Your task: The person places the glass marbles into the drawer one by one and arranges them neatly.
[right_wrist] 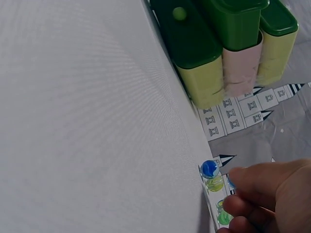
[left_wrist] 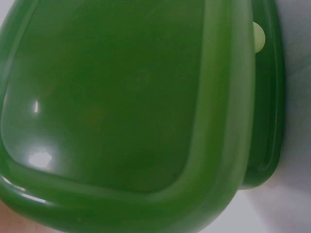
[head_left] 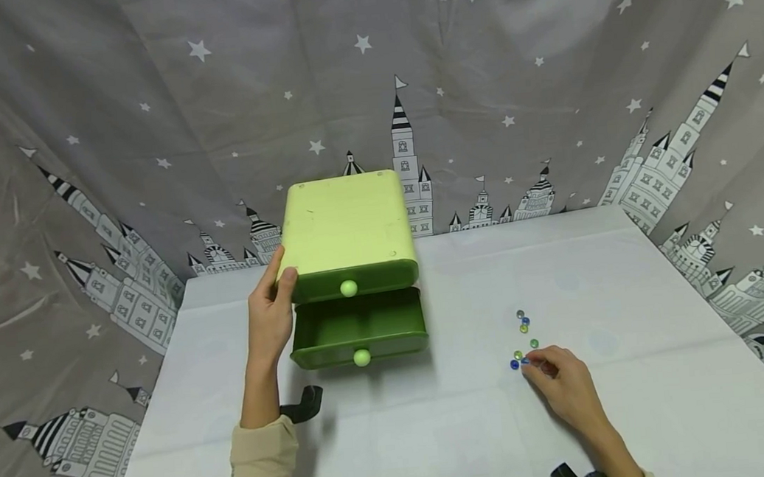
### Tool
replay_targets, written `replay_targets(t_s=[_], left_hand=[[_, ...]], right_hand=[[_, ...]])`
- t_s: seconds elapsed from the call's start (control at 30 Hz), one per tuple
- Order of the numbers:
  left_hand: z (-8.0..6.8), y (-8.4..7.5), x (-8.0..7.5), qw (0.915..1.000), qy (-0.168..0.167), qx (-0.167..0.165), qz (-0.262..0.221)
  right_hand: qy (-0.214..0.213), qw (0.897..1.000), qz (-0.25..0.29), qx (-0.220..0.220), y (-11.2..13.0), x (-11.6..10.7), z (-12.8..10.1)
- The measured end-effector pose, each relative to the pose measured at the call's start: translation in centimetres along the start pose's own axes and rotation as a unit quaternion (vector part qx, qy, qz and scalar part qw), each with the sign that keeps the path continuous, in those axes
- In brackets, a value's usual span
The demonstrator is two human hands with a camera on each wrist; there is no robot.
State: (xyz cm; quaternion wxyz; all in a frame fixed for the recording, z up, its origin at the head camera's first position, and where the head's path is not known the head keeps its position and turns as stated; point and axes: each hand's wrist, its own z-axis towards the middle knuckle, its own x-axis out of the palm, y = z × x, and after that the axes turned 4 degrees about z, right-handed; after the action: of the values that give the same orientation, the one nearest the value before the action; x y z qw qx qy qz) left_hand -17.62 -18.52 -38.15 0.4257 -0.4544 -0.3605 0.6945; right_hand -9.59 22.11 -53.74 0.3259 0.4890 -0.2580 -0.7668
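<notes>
A light-green drawer box (head_left: 347, 219) with two dark-green drawers stands on the white table (head_left: 435, 427). Its lower drawer (head_left: 358, 327) is pulled open and looks empty; the upper one is closed. My left hand (head_left: 282, 271) grips the box's left front corner, thumb on the front. The left wrist view is filled by the box's green side (left_wrist: 121, 97) and a pale knob (left_wrist: 259, 37). To the right lie several small glass marbles (head_left: 524, 324). My right hand (head_left: 530, 365) has its curled fingertips on the nearest ones and pinches a blue marble (right_wrist: 230, 184). Another blue marble (right_wrist: 210, 168) lies beside it.
A grey curtain printed with stars and castles (head_left: 546, 109) hangs behind and on both sides of the table. Black wrist straps (head_left: 303, 405) show at both forearms. Bare tabletop stretches between the box and the marbles and along the front edge.
</notes>
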Motion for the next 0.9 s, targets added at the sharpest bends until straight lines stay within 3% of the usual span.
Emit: replay_targets(t_s=[0.67,0.9], left_hand=[[0.1,0.1,-0.1,0.9999,-0.004,-0.007,-0.007],[0.2,0.3,0.0,0.9999,0.0,0.0,-0.013]], right_hand=[[-0.006,0.998,0.057,0.029,0.5,0.1,0.1],[-0.005,0.995,0.097,0.017,1.2,0.2,0.0]])
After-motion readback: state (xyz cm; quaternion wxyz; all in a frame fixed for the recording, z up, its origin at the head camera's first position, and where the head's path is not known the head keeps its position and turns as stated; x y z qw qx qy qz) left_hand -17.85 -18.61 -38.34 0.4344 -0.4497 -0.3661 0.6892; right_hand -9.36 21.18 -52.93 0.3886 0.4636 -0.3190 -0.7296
